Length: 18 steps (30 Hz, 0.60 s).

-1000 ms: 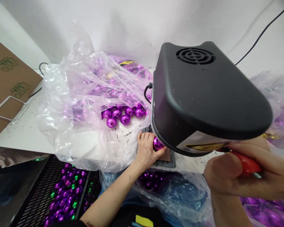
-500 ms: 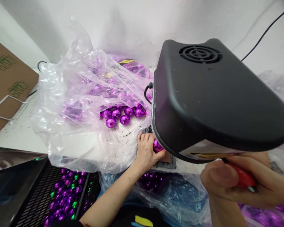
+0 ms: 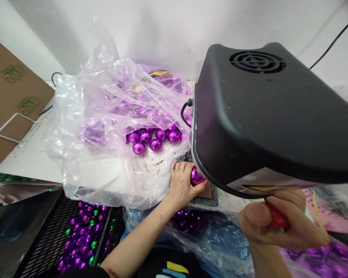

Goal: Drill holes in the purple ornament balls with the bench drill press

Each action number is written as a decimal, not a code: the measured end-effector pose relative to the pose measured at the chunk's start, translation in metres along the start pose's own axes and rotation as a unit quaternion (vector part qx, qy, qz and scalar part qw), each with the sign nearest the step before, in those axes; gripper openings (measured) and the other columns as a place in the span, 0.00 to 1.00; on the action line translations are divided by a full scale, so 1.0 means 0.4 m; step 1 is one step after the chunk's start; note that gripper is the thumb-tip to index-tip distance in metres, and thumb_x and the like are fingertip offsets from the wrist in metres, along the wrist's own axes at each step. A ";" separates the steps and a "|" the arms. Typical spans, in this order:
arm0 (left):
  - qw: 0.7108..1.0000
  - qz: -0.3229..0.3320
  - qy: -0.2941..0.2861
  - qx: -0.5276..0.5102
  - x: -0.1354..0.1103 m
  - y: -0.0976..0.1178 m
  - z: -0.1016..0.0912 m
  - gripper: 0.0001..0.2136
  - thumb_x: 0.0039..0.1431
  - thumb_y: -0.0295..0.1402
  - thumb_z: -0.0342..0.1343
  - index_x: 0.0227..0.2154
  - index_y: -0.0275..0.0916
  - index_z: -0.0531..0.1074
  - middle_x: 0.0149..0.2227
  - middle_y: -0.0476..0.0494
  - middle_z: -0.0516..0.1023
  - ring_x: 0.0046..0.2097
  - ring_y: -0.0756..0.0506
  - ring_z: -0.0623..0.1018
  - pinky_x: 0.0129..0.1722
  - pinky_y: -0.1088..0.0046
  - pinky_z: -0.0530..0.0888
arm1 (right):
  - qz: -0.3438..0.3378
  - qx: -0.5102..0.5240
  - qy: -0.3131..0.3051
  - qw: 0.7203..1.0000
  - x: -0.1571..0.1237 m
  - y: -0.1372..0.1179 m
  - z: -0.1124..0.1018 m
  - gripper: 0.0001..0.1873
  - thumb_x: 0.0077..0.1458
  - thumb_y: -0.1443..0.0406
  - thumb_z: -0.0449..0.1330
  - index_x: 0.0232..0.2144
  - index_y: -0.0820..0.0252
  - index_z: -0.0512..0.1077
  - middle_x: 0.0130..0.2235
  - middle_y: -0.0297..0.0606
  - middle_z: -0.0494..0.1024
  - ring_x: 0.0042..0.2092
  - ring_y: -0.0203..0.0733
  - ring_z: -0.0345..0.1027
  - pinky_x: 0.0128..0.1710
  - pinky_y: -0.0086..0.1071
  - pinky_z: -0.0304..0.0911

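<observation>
The left hand (image 3: 183, 181), forearm stretched forward across the table edge, curls its fingers (image 3: 182, 167) around a purple faceted bauble (image 3: 196, 177), pinning it on the small grey plate (image 3: 208, 199) just under the black machine head (image 3: 266, 119). Loose purple baubles (image 3: 152, 139) lie beyond those fingertips inside the clear plastic bag (image 3: 104, 127). Close to the camera, the right hand (image 3: 281, 226) is clenched round a red handle (image 3: 275, 218), thumb on top.

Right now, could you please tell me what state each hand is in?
The left hand is closed on a purple ball under the black machine head.
The right hand is closed around a red handle.
</observation>
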<state>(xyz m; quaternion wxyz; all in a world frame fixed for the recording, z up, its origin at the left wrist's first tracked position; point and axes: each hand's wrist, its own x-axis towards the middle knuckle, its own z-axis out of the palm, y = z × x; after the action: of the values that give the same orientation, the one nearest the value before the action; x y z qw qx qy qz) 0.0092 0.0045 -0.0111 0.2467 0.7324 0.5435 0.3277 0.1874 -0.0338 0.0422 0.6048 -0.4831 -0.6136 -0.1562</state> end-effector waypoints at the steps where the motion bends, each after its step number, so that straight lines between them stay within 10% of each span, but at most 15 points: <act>1: 1.000 -0.003 -0.002 -0.003 -0.001 0.001 0.000 0.19 0.52 0.41 0.68 0.45 0.43 0.73 0.47 0.40 0.78 0.53 0.34 0.76 0.65 0.42 0.67 | -0.053 -0.002 0.033 0.998 0.008 -0.005 0.008 0.08 0.55 0.62 0.60 0.30 0.58 0.66 0.25 0.34 0.63 0.31 0.37 0.64 0.34 0.37 0.60; 4: 1.000 -0.007 0.000 -0.014 -0.002 0.002 -0.002 0.19 0.52 0.39 0.68 0.45 0.43 0.73 0.48 0.40 0.78 0.54 0.34 0.75 0.64 0.44 0.69 | -0.111 -0.013 0.069 0.991 0.020 -0.011 0.024 0.09 0.58 0.62 0.59 0.30 0.62 0.67 0.26 0.36 0.66 0.31 0.37 0.66 0.33 0.36 0.60; 18: 0.999 0.032 0.010 0.011 -0.003 -0.014 0.007 0.22 0.52 0.42 0.69 0.48 0.43 0.73 0.47 0.43 0.78 0.52 0.36 0.75 0.66 0.47 0.61 | 0.050 -0.007 -0.024 0.998 -0.051 -0.002 0.029 0.15 0.53 0.59 0.61 0.21 0.62 0.65 0.21 0.35 0.62 0.27 0.33 0.59 0.30 0.31 0.58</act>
<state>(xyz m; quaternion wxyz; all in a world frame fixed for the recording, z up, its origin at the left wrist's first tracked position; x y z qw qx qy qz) 0.0078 0.0049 -0.0172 0.2227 0.7487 0.5256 0.3371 0.1759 -0.0335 0.0216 0.5937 -0.5208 -0.6018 -0.1184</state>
